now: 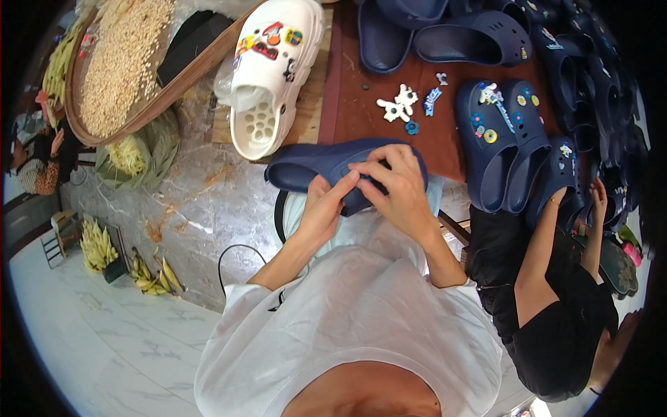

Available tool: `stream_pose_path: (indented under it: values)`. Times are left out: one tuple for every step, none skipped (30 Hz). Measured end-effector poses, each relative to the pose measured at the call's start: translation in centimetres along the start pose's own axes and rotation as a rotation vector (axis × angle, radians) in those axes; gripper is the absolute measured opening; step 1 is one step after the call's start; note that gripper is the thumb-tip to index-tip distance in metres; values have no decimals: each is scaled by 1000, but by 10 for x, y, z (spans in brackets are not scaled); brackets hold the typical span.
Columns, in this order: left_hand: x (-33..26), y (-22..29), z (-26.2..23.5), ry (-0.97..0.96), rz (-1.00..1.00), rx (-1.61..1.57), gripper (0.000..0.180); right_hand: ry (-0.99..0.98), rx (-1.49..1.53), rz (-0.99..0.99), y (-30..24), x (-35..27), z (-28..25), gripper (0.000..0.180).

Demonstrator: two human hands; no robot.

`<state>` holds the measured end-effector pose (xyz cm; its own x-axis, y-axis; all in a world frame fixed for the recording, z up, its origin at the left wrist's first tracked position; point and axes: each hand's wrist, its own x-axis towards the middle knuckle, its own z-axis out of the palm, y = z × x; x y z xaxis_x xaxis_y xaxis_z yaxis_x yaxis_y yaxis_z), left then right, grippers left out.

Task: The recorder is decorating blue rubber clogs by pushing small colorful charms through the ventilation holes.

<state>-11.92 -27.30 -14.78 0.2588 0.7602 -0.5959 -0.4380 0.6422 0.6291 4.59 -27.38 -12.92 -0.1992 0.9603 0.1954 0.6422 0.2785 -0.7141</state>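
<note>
A navy blue foam clog (306, 161) lies sideways in front of me at the table's near edge, its heel to the left. My left hand (325, 203) is closed at its near side, thumb and fingertips pressed against the upper. Over the toe end curls my right hand (397, 182), its thumb and forefinger meeting the left fingertips at the clog's holes. Whatever is pinched between them is too small to make out. Just beyond lie loose shoe charms: white cartoon figures (397, 104), a blue-and-white one (432, 101) and a blue flower (412, 128).
A white clog with charms (274, 62) stands at the back left, beside a woven tray of pale kernels (118, 69). Decorated navy clogs (488, 156) stand on the right, with more piled behind. A person in black (556, 320) works close on my right.
</note>
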Motion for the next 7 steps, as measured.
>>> stream_pose_path:
  values:
    - [1,-3,-4,-18,6,3,25,1,27,-11,0,0,1,28]
    - [3,-6,-14,5,-33,14,25,-6,40,-6,0,0,0,31]
    - [4,-8,-18,26,-71,26,26,9,28,-14,-1,-1,0,31]
    - [-2,2,-7,-23,-66,-36,37,31,101,25,-1,-1,0,32]
    - [-4,5,-2,-42,-51,-31,37,53,175,60,-2,-1,-2,34]
    - [-5,8,1,-8,-16,-67,44,100,256,96,-1,-3,-4,37]
    - [-5,11,3,26,18,-104,51,180,240,55,3,-7,-7,39]
